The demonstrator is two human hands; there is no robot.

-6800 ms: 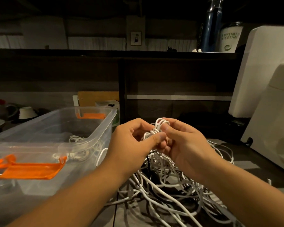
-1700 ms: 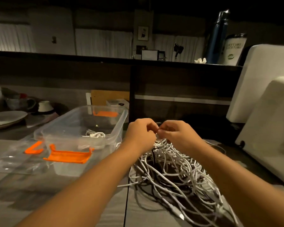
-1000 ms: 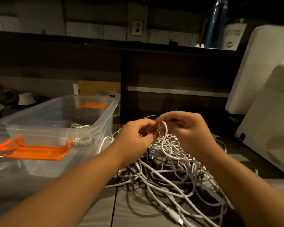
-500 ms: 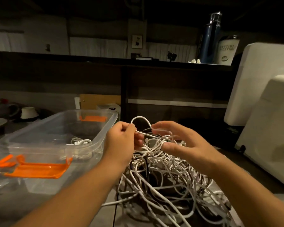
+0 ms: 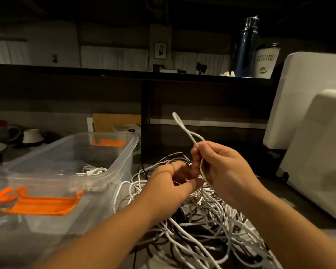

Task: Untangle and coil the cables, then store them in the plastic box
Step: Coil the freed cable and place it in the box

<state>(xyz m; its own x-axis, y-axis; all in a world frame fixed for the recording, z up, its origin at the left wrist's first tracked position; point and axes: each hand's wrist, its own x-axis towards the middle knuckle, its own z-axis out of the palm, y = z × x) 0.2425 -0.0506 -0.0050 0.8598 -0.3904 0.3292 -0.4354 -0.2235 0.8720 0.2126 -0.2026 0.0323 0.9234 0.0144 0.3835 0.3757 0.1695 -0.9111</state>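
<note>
Head view: the right grip point(image 5: 221, 167), a bare hand, is raised above the table point(image 5: 279, 195) and pinches a white cable point(image 5: 186, 131) between thumb and curled fingers. The cable is folded into a narrow loop that stands up and leans left from the fingertips. Its lower run passes down across the palm into the cable pile point(image 5: 202, 220). The left grip point(image 5: 169, 183) sits just below and left of the right one, fingers curled toward it and thumb stretched out. It is blurred, and I cannot tell whether it grips a strand or only touches the tangle.

The pile is a loose heap of white leads with some dark ones among them. It lies on the table under both forearms and just to the right of the plastic box point(image 5: 122, 166). The box is clear and open-topped, with an orange latch point(image 5: 45, 204) on its near end. A coiled cable point(image 5: 93, 169) lies inside it on the bottom.

On the shelf behind stand a blue bottle point(image 5: 246, 47) and a white tumbler point(image 5: 266, 61). Two white panels point(image 5: 308, 94) lean at the right edge. A pale bowl point(image 5: 32, 135) sits far left.
</note>
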